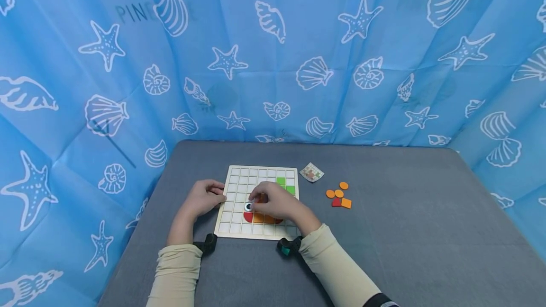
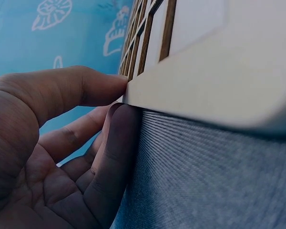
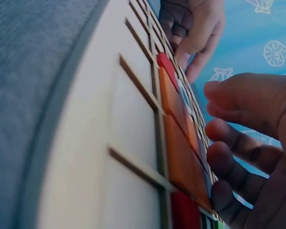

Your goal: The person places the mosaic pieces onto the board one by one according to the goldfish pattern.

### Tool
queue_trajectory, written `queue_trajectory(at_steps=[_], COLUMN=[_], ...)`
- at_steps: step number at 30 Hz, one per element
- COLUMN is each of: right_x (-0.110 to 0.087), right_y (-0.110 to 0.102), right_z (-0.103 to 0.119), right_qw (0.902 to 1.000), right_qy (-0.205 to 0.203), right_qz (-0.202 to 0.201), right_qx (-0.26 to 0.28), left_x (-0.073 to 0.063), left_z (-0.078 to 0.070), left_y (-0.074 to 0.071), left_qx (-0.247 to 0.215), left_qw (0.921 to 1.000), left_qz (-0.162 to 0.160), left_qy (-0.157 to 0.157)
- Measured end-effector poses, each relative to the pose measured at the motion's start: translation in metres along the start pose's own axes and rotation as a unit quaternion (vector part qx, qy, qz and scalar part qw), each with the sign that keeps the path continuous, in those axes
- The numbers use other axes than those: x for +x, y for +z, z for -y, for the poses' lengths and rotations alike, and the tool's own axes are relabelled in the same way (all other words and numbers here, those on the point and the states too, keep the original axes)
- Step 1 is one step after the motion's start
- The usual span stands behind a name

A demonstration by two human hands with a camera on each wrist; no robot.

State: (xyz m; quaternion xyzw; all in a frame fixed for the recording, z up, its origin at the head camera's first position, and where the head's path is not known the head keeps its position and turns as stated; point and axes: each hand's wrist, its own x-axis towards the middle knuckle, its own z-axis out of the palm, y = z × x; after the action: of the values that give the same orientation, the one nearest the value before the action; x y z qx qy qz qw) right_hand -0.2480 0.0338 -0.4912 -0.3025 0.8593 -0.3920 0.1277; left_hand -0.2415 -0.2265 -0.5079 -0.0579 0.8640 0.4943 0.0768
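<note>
Backdrop: a blue fabric curtain printed with white shells and starfish [image 1: 314, 73] hangs behind your table.
Table: the grey cloth-covered table [image 1: 409, 231] carries everything.
Board: the pale wooden square grid board [image 1: 257, 237] lies flat before you, between your forearms, likely so both hands can reach it.
Left hand: your left hand [image 1: 202, 199] pinches the board's left edge between thumb and finger, probably to steady it.
Right hand: your right hand [image 1: 277, 199] arches over the board, fingers bent and apart, gripping nothing visible.
Card: a small printed paper card [image 1: 312, 172] lies beside the board's upper right corner, perhaps for easy viewing.
Spares: flat orange discs [image 1: 339, 193], an orange square [image 1: 346, 203] and a red piece [image 1: 336, 202] sit grouped right of the board, seemingly within your right hand's reach.
Eye: the round black-and-white eye piece [image 1: 249, 206] lies on the board, just above a red rounded piece [image 1: 248, 217], by your right fingertips.
</note>
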Motion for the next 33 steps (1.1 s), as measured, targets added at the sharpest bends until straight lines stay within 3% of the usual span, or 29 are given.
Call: queue_trajectory(at_steps=[8, 13, 23, 29, 33], right_x=[-0.014, -0.032, -0.106, -0.153, -0.167], right_y=[-0.024, -0.052, -0.111, -0.128, -0.132], right_z=[-0.009, -0.02, -0.058, -0.092, -0.104], right_qw=[0.9989, 0.9975, 0.9856, 0.9805, 0.9811], right_qy=[-0.038, -0.022, 0.049, 0.087, 0.102], right_qz=[-0.027, -0.066, -0.162, -0.175, -0.163], right_qx=[0.006, 0.011, 0.0, -0.017, -0.019], left_x=[0.0, -0.002, -0.001, 0.0, -0.001], left_z=[0.0, -0.001, -0.001, -0.002, -0.002], left_y=[0.0, -0.001, 0.002, 0.002, 0.002], left_qx=[0.0, 0.001, -0.003, 0.001, -0.002], left_qw=[1.0, 1.0, 0.9999, 0.9999, 1.0], left_qz=[0.002, 0.003, 0.009, 0.006, 0.003], left_qy=[0.002, 0.001, 0.006, 0.009, 0.005])
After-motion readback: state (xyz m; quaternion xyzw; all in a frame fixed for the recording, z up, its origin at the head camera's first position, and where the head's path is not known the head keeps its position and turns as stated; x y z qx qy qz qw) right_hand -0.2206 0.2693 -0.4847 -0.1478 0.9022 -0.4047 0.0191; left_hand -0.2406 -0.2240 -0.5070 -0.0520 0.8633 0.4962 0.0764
